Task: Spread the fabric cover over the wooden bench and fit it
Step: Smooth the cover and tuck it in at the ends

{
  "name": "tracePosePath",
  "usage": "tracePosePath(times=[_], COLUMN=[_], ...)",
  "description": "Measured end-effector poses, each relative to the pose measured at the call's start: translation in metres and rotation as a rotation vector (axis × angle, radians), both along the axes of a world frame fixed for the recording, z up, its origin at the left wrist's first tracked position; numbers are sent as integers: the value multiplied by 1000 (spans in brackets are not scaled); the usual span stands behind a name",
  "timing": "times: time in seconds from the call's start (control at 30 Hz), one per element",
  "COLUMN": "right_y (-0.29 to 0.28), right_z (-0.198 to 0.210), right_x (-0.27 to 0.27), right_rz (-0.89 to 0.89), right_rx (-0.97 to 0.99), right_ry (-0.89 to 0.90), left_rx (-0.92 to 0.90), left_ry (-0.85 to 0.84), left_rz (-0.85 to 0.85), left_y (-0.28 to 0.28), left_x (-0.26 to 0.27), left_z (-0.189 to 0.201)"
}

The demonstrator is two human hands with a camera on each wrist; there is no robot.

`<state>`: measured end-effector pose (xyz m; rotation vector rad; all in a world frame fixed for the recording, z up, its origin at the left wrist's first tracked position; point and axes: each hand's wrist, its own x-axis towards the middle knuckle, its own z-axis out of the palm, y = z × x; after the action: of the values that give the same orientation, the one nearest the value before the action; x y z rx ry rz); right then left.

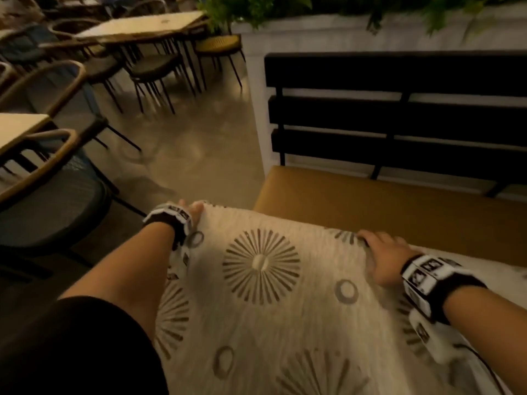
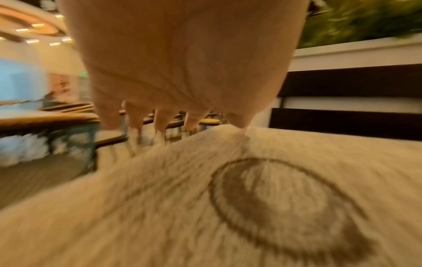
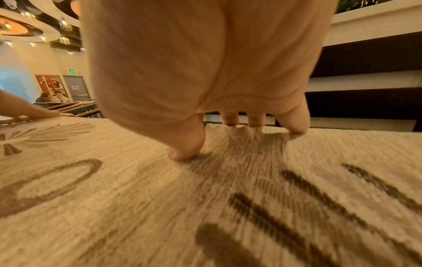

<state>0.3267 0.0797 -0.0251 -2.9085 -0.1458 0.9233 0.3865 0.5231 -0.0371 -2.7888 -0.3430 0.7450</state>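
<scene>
A cream fabric cover (image 1: pixel 262 280) with brown sunburst and ring prints lies over the near part of the bench. The mustard seat (image 1: pixel 385 212) stays bare beyond it, under a black slatted backrest (image 1: pixel 399 78). My left hand (image 1: pixel 192 209) grips the cover's far left corner, thumb on top and fingers curled over the edge. In the left wrist view that hand (image 2: pixel 194 126) meets the cover (image 2: pixel 274 198) at the fold. My right hand (image 1: pixel 368 240) holds the far edge further right. Close up, the right hand (image 3: pixel 239 137) bunches the cover (image 3: pixel 137 207) between thumb and fingers.
Dining chairs (image 1: pixel 57 201) and light-topped tables (image 1: pixel 142 24) stand to the left across an open strip of shiny floor (image 1: pixel 185 138). A white planter wall (image 1: pixel 370 32) with green plants runs behind the bench.
</scene>
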Motion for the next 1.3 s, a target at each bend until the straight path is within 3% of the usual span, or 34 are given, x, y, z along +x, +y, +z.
tracePosePath(times=[0.07,0.2,0.3,0.4,0.6,0.7,0.83,0.97,1.03,1.2,1.3], right_y=[3,4,2,-3,-58,-109,-154,-153,-152,-136,-132], right_z=[4,6,16,32,49,61,60,40,37,27,-4], right_x=[-5,-8,-24,-64,-227,-328,-439,-523,-556,-561,-552], right_rz=[-3,17,93,118,192,124,-36,-427,-384,-99,1], right_rx=[14,13,-84,-10,188,268,299,518,526,337,193], right_ry=[-13,-38,-48,-94,-29,9,22,165,211,-237,-232], left_rx=[3,-323,-498,-614,-538,-557,-544,-528,-553,-530,-489], left_ry=[-107,-324,-364,-354,-185,-158,-189,-188,-189,-213,-164], left_rz=[-74,28,-5,-125,-230,-109,-173,-248,-284,-361,-338], left_y=[-26,-84,-133,-186,-271,-312,-379,-428,-438,-442,-435], left_x=[-5,-45,-116,-202,-373,-451,-530,-573,-590,-605,-607], left_z=[14,40,48,39,9,15,22,25,25,11,-10])
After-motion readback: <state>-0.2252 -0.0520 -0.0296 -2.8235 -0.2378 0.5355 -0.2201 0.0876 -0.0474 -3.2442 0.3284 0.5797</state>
